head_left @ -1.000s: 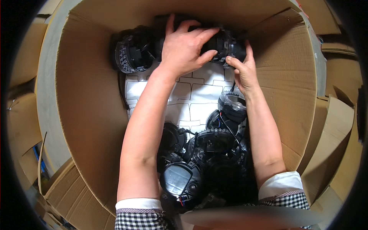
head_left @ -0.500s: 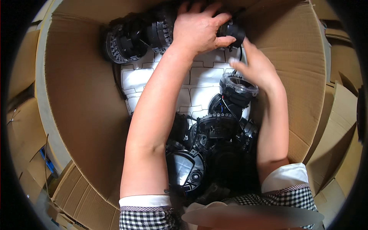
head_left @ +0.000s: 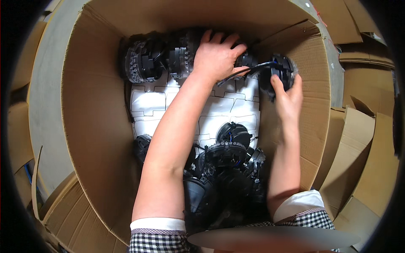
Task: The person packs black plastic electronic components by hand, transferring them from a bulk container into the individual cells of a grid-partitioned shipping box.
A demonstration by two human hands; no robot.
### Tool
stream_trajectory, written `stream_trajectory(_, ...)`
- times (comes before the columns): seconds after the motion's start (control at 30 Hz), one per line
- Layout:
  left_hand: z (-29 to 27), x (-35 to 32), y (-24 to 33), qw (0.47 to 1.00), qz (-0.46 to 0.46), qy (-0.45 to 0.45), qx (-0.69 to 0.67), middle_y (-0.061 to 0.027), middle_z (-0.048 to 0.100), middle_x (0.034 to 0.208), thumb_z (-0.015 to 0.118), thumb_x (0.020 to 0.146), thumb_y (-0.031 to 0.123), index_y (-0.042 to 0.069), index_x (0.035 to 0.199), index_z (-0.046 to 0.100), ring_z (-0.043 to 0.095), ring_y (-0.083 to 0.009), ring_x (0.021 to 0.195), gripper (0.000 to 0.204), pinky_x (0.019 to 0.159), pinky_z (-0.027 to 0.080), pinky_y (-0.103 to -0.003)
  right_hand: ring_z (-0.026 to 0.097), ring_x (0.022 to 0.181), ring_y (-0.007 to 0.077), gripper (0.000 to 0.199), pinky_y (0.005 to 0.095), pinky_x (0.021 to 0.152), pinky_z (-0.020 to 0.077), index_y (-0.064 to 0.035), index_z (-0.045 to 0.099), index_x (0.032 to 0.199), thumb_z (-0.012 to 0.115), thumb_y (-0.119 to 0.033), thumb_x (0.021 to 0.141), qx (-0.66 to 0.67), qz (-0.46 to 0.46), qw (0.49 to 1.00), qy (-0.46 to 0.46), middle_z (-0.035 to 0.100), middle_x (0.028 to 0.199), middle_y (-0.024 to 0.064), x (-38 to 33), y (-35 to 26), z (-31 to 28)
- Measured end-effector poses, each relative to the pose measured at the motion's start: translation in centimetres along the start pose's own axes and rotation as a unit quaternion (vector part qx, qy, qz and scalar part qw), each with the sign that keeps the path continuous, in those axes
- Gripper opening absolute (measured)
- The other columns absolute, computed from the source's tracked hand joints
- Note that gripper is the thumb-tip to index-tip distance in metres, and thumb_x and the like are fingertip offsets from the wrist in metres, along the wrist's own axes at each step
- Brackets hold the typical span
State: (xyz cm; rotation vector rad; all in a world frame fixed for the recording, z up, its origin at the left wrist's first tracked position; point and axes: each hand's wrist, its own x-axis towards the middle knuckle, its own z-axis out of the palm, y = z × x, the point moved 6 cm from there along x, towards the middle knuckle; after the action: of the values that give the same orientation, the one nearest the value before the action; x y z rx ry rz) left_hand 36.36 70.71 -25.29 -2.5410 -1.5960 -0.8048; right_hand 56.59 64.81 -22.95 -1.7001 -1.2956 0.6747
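Observation:
In a deep cardboard box, several black round lamp-like units with clear toothed rings stand in a row along the far wall. My left hand (head_left: 219,57) is closed over one of them, fingers over its far side and thumb on the near side; most of that unit is hidden. My right hand (head_left: 289,99) grips another round lamp-like unit (head_left: 276,71), thumb on its black body and fingers by its clear rim, near the far right corner. From it a black cable (head_left: 251,68) trails left, past my left thumb. At the far left sits a unit with a toothed ring (head_left: 141,62).
A white sheet printed with black outlines (head_left: 147,103) lines the box floor. More black units (head_left: 228,154) are heaped at the near end, between my forearms. The cardboard box walls (head_left: 93,97) rise on all sides. Flattened cardboard (head_left: 350,147) lies outside to the right.
My right hand has taken hold of the unit with the clear rim and carried it up to the far right corner beside the row. The left hand stays on the row.

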Motion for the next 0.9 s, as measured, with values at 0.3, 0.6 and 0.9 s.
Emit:
stream_trajectory(0.3,-0.2,-0.8,-0.2,1.000,-0.001,0.004,0.018,-0.0038,0.060,0.122,0.068,0.072,0.058,0.020,0.107,0.067,0.057,-0.0271,0.109,0.052,0.103,0.038,-0.047,0.036,0.129,0.0423,0.062,0.0474,0.109,0.0285,0.0069,0.034,0.137,0.063,-0.017,0.088,-0.206,-0.284,0.927,0.134,0.036,0.140,0.0255,0.2,2.3,5.4)
stream_trajectory(0.6,-0.4,-1.8,0.3,0.998,0.023,0.045,0.043,-0.0012,0.058,0.125,0.067,0.072,0.057,0.023,0.109,0.066,0.058,-0.0242,0.108,0.050,0.103,0.037,-0.046,0.047,0.116,0.0377,0.037,0.0463,0.102,0.0366,0.0039,0.056,0.118,0.055,-0.006,0.082,-0.240,-0.357,0.902,0.044,0.054,0.122,0.0197,1.1,0.9,5.9)
stream_trajectory(0.9,0.2,-1.9,0.5,0.997,0.013,0.050,0.057,-0.0005,0.060,0.122,0.065,0.073,0.061,0.024,0.111,0.066,0.058,-0.0246,0.105,0.052,0.102,0.038,-0.045,0.056,0.097,0.0300,0.025,0.0429,0.091,0.0426,-0.0151,0.070,0.103,0.060,-0.015,0.080,-0.365,-0.281,0.879,0.125,0.065,0.100,0.0071,6.4,1.9,8.4)
